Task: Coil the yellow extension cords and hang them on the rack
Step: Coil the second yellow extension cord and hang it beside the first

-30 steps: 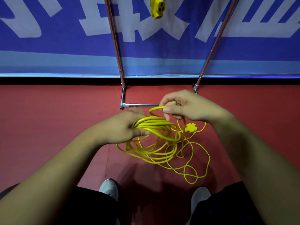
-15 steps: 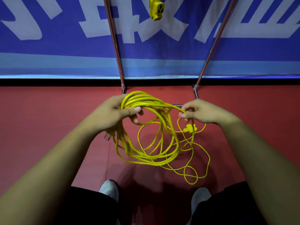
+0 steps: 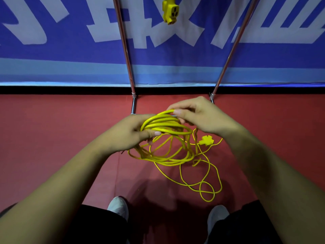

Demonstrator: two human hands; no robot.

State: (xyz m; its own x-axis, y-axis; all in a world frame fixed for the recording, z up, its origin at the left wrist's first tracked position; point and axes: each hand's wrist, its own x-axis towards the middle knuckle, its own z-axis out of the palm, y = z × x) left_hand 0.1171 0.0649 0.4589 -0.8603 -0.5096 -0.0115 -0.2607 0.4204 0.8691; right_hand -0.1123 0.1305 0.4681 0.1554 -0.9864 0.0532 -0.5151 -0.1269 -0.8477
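The left hand (image 3: 130, 134) is wrapped round a bundle of loops of the yellow cord (image 3: 167, 128), fingers curled under and thumb pressed across the top, so the coil hangs from that fist just above the red floor (image 3: 52, 138). The right hand (image 3: 198, 117) sits right beside it, thumb and fingers pinching the topmost loop. The rest of the cord trails down in loose curls on the floor between the two light shoes (image 3: 118, 206), and its flat yellow plug (image 3: 206, 140) lies there under the right wrist. Straight ahead stands the rack (image 3: 125, 50), two slanting metal poles with a low chrome foot, the hands hovering just in front of it. High between the poles dangles a yellow socket end (image 3: 170, 11) of another cord, three slots facing this way, no marking I can make out. Behind it all hangs a blue banner (image 3: 52, 55) with big white characters, cut off at the top, so I can't read them.
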